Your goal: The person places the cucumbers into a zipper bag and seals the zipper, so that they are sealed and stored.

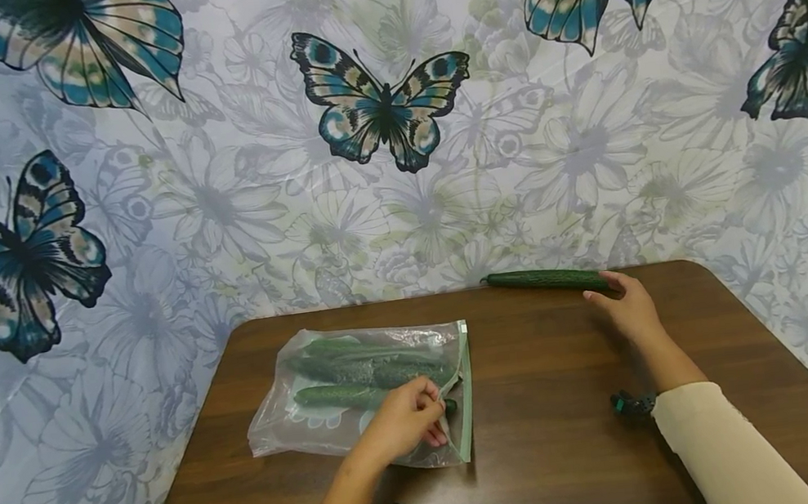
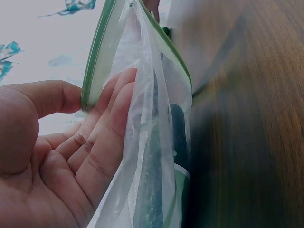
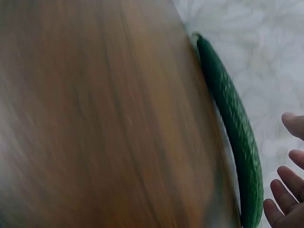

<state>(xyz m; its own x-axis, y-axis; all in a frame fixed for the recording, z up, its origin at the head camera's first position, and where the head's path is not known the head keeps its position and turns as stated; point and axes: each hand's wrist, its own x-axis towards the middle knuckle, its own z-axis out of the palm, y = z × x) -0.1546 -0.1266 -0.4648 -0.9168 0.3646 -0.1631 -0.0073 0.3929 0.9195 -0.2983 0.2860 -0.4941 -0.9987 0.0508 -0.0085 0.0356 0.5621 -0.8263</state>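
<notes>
A clear zip bag point(image 1: 275, 430) with a green zip edge lies on the left half of the table, several cucumbers point(image 1: 338, 394) inside it. My left hand point(image 1: 408, 420) pinches the bag's opening by the zip edge point(image 2: 95, 61), thumb on one side and fingers on the other; the mouth gapes in the left wrist view. At the table's back edge lies a single long dark green cucumber point(image 1: 547, 278). My right hand point(image 1: 630, 306) is at this cucumber's right end, thumb and fingers spread. In the right wrist view its fingers point(image 3: 285, 194) show beside the cucumber.
The brown wooden table point(image 1: 554, 417) meets a cloth backdrop point(image 1: 431, 224) printed with flowers and butterflies right behind its far edge. Each wrist wears a dark strapped device, such as the one by the right sleeve point(image 1: 634, 404).
</notes>
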